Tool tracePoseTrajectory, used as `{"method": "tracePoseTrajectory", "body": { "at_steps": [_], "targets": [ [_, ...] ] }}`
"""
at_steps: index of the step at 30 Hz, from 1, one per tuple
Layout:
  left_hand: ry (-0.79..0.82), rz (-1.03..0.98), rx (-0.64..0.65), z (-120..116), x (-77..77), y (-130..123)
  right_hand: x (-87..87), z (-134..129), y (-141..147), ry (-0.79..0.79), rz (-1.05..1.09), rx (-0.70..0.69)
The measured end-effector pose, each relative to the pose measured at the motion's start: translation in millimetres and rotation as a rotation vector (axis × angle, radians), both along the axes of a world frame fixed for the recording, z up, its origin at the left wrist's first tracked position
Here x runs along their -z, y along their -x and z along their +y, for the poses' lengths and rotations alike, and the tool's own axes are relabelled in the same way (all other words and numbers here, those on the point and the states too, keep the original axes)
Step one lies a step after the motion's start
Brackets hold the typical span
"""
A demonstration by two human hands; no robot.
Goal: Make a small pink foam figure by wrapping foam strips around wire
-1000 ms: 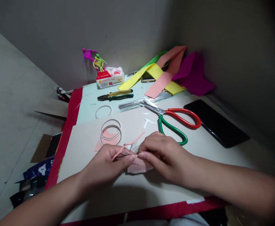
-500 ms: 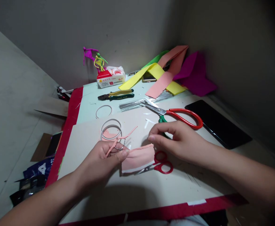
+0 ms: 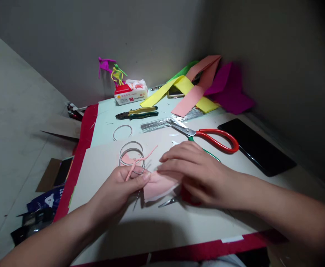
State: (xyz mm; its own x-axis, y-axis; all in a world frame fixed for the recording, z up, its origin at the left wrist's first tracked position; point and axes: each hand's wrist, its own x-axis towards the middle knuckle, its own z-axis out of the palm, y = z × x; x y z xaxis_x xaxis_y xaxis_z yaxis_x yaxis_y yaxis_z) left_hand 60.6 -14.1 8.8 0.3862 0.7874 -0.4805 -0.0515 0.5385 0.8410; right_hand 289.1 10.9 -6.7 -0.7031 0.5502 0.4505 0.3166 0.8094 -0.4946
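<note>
My left hand pinches a pink wrapped wire figure together with the left end of a pink paper strip. A thin twisted wire hangs below those fingers. At the strip's right end is my right hand, its fingers closed on the paper and bent over it. Small red-handled scissors lie beneath, their handles mostly hidden by my right hand. Metal rings lie on the board just beyond my left hand, with a pink piece inside them.
Large red-handled scissors, a black phone and pliers lie beyond my hands. Farther back are a bundle of wires, coloured paper strips and a small box with figures on it.
My right hand has moved left onto the pink paper strip and closed on its right part. The strip now bends, and the small scissors' handles have become covered. My left hand keeps its pinch.
</note>
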Motion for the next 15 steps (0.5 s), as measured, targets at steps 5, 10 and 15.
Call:
{"method": "tracePoseTrajectory", "body": {
  "at_steps": [5,10,15],
  "targets": [
    [0.043,-0.151,-0.052,1,1.9,-2,15.4,0,7,-0.359,-0.098,0.095],
    [0.064,0.055,-0.002,-3,4.3,-6,9.1,-12,17,-0.464,0.068,0.084],
    [0.058,0.13,0.078,-6,3.2,-11,6.6,-22,18,-0.311,0.103,0.071]
  ]
}}
